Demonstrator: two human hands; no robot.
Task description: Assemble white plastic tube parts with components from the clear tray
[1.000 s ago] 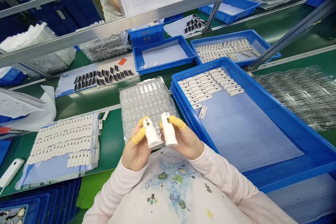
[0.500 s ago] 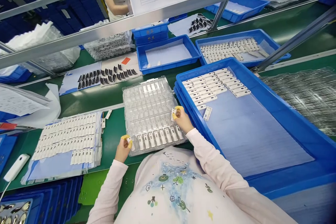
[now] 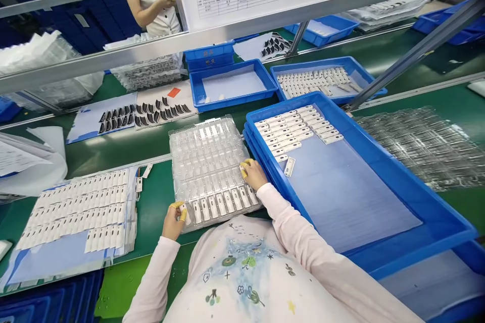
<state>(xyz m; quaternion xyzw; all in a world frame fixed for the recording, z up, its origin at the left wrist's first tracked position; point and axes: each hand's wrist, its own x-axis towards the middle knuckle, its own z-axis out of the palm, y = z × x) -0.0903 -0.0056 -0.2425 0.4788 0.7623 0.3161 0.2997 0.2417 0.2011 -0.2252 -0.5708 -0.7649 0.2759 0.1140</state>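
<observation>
Head view: left hand grip clamped on a white casing, right hand likewise on another, both over the clear blister tray; light, stiff, hold by edges.

I see yellow finger cots near the centre, a blue tray at 3 o'clock, a green table at 9 o'clock, and a blue-green print on a white shirt at 6 o'clock.
</observation>
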